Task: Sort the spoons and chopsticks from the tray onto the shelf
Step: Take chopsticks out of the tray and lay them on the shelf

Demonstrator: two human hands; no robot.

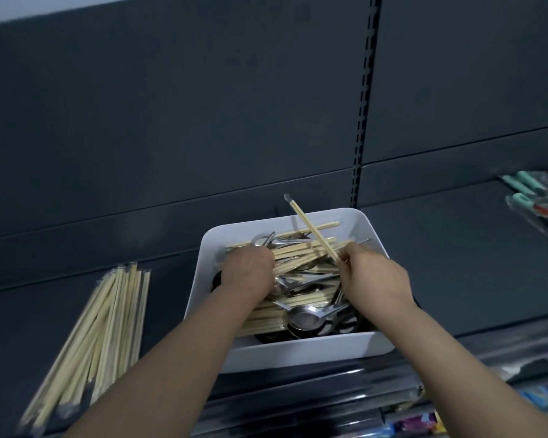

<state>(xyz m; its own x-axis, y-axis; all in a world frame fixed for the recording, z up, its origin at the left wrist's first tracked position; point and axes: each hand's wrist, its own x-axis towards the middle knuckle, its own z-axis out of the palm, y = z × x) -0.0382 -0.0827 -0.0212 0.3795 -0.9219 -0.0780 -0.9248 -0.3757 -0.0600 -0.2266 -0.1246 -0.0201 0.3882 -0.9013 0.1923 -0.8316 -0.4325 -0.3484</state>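
On a dark shelf point(456, 263), a white tray point(371, 229) heaped with loose chopsticks point(298, 251) and steel spoons point(307, 318). Pinched in the right hand point(373, 276), one wrapped pair point(310, 227), tilted up over the heap. Knuckles-up in the pile, the left hand point(249, 270), fingers hidden, grip impossible to tell. Left of the tray, on the same shelf, a bundle of sorted chopsticks point(108, 320).

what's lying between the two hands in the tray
In the head view, a jumble of wooden chopsticks and metal spoons fills the white tray between the left hand and the right hand.
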